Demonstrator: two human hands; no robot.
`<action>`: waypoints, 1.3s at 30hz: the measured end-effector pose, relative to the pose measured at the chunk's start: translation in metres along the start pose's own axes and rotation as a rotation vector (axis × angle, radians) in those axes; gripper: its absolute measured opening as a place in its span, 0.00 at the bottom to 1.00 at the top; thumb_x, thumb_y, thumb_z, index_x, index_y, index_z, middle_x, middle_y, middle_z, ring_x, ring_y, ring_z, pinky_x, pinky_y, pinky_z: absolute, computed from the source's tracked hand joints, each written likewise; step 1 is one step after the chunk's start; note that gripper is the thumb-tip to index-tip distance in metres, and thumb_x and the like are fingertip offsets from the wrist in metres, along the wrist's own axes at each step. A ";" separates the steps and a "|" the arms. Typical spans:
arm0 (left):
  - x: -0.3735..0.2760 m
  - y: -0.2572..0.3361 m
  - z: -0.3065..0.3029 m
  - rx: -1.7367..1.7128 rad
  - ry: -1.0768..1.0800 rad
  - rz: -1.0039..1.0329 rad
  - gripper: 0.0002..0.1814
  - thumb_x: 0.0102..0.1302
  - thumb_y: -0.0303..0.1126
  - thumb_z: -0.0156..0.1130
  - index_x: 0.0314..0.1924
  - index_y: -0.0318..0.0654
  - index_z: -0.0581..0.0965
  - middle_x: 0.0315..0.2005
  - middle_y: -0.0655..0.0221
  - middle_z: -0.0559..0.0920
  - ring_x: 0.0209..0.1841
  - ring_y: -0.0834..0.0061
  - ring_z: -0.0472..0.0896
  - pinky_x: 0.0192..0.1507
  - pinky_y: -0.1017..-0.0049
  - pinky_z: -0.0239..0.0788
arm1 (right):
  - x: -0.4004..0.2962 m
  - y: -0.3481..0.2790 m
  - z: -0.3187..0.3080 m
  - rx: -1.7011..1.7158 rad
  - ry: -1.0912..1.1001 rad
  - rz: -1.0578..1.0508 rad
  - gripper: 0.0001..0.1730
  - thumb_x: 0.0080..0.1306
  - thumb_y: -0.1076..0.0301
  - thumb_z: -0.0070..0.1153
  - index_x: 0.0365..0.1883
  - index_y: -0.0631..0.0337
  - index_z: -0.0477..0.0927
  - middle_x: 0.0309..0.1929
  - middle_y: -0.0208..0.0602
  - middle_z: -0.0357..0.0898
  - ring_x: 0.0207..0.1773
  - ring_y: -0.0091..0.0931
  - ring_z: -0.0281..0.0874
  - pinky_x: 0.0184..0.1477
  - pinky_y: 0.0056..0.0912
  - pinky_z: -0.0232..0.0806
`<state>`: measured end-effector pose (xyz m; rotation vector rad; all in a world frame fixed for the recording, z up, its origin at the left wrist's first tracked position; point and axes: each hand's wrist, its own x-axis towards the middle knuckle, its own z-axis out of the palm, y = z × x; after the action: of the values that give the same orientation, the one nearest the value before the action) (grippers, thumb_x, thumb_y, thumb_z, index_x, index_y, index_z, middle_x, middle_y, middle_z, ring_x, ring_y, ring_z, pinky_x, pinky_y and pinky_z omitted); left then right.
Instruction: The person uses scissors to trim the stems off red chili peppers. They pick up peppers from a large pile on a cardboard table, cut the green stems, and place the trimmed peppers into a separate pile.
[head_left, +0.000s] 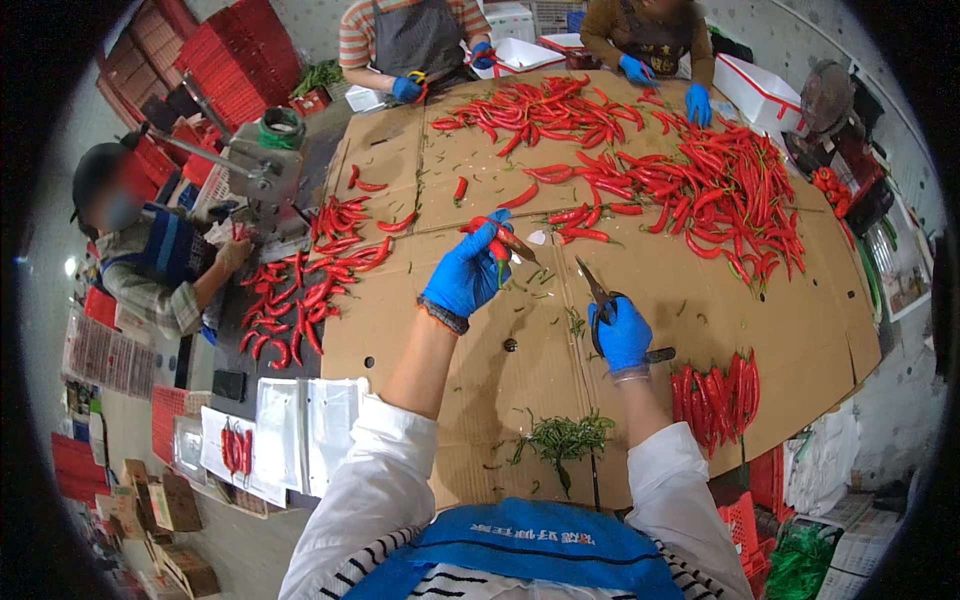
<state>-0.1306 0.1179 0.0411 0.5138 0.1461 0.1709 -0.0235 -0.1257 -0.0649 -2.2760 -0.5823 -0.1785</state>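
My left hand (466, 271), in a blue glove, holds red chili peppers (498, 244) above the cardboard-covered table (525, 375); one has a green stalk pointing down. My gloved right hand (625, 336) grips dark-handled scissors (594, 285), with the blades pointing up and left, apart from the peppers. Below my hands lies a heap of cut green stems (566, 439) near the table's front edge. To the right of my right forearm sits a neat row of red chilies (716, 394). A dark strip-like object (661, 355) shows beside my right wrist.
A large chili pile (720, 187) covers the table's right rear, another (532, 112) the far side. Loose chilies (300, 292) lie left by clear plastic bags (307, 427). Two people work opposite, one holding yellow-handled scissors (417, 77); another person (157, 247) sits left beside a machine (264, 161).
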 end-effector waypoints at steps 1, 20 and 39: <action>-0.006 -0.004 0.000 -0.072 0.007 0.015 0.20 0.68 0.35 0.57 0.58 0.40 0.71 0.45 0.68 0.81 0.39 0.76 0.80 0.40 0.77 0.73 | -0.003 0.002 0.002 0.018 -0.013 -0.006 0.18 0.57 0.50 0.61 0.35 0.55 0.79 0.31 0.44 0.81 0.33 0.46 0.78 0.34 0.45 0.69; -0.039 -0.047 0.015 -0.510 0.107 0.182 0.15 0.67 0.30 0.53 0.53 0.38 0.74 0.45 0.64 0.81 0.33 0.78 0.80 0.35 0.78 0.74 | -0.039 -0.081 -0.010 0.253 -0.056 -0.130 0.16 0.58 0.60 0.65 0.35 0.59 0.75 0.25 0.40 0.79 0.26 0.30 0.77 0.29 0.35 0.67; -0.068 -0.021 -0.068 -0.114 0.444 0.478 0.13 0.68 0.33 0.56 0.50 0.39 0.76 0.39 0.66 0.83 0.30 0.74 0.78 0.31 0.78 0.69 | -0.045 -0.090 -0.008 0.045 -0.073 -0.219 0.16 0.59 0.53 0.60 0.37 0.55 0.79 0.26 0.44 0.79 0.30 0.44 0.78 0.30 0.44 0.69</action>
<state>-0.2068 0.1185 -0.0210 0.3831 0.4439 0.7581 -0.1044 -0.0934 -0.0139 -2.1794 -0.8661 -0.1881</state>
